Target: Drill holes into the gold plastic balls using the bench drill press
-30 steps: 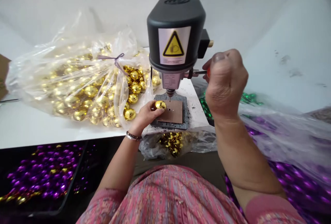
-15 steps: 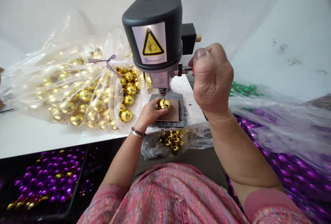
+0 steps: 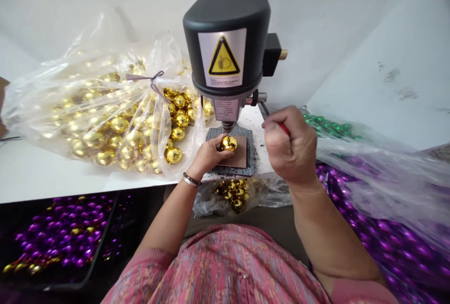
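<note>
The white table is the biggest thing in front of you, and a big clear plastic bag full of shiny gold balls lies on its left part. A heap of purple balls lies on your right, partly under clear plastic. The black drill press stands on the table straight ahead, with a yellow warning sign on its front. Your right hand is curled in a fist around the red grip of the drill's side lever. Your left hand is bent round the left side of one gold ball, thumb and fingers only as far apart as the ball needs. The gray metal base carries a flat brown board, and the ball is over that board and looks to rest on it. The ball seems light and hard, maybe hollow with a thin shell, so a big squeeze might crack or dent it. Its shiny skin looks slippery, and being round, it could roll or spin. Hold it low around its fat middle, snug but gentle, with your fingertips away from the top. Smallest is the thin drill bit, right above the ball; I can't tell if its tip touches.
</note>
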### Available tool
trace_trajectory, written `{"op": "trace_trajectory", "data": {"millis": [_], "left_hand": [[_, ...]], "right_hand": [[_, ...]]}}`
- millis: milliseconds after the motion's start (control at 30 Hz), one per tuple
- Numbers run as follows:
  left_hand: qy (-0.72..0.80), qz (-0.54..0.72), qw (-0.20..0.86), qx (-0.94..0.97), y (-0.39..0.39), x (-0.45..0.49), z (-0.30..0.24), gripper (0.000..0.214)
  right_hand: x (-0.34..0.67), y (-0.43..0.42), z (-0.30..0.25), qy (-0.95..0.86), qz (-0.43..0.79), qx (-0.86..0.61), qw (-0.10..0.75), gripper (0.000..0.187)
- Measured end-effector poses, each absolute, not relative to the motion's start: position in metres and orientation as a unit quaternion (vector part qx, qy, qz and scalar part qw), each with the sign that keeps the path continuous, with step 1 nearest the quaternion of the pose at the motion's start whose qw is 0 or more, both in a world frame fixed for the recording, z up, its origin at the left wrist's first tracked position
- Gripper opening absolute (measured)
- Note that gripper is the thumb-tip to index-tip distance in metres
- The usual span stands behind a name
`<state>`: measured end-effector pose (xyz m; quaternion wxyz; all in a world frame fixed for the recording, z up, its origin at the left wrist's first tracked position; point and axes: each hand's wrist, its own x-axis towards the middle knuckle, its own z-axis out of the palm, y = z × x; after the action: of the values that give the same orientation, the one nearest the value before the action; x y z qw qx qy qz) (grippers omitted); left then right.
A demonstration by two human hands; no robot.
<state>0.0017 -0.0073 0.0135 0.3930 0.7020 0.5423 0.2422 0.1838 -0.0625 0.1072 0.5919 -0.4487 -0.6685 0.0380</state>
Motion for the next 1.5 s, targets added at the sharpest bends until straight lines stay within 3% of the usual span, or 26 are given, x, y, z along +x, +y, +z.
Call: {"op": "trace_trajectory", "data": {"millis": [233,500,633,833,1067,1167,1267,1367,1500], "left_hand": [[0.561,0.243,0.361,0.704,-0.008,0.0,0.011,0.061],[0.552,0.253,0.4,0.687,-0.011,0.0,0.014,0.056],[0.543,0.259,0.415,0.682,-0.01,-0.001,0.01,0.054],[0.529,0.282,0.414,0.685,-0.019,-0.008,0.004,0.061],[0.429,0.26,0.404,0.765,-0.044,-0.022,0.001,0.071],[0.486,0.283,0.33,0.758,-0.045,-0.035,0.006,0.059],[0.628,0.29,0.171,0.702,-0.044,-0.057,0.014,0.037],[0.744,0.192,0.064,0.637,-0.046,-0.079,0.018,0.039],[0.78,0.053,0.033,0.622,-0.051,-0.092,0.016,0.037]], "right_hand": [[0.18,-0.059,0.07,-0.649,-0.028,-0.43,0.627,0.011],[0.183,-0.043,0.018,-0.646,-0.015,-0.372,0.666,0.018],[0.18,-0.049,0.054,-0.621,-0.025,-0.406,0.67,0.015],[0.175,-0.039,0.129,-0.571,0.01,-0.491,0.658,0.042],[0.174,-0.031,0.124,-0.547,0.029,-0.483,0.683,0.051],[0.174,-0.032,0.123,-0.545,0.027,-0.483,0.685,0.05],[0.173,-0.032,0.124,-0.546,0.034,-0.474,0.69,0.051],[0.172,-0.033,0.125,-0.542,0.041,-0.467,0.698,0.051],[0.171,-0.034,0.123,-0.542,0.037,-0.468,0.698,0.05]]}}
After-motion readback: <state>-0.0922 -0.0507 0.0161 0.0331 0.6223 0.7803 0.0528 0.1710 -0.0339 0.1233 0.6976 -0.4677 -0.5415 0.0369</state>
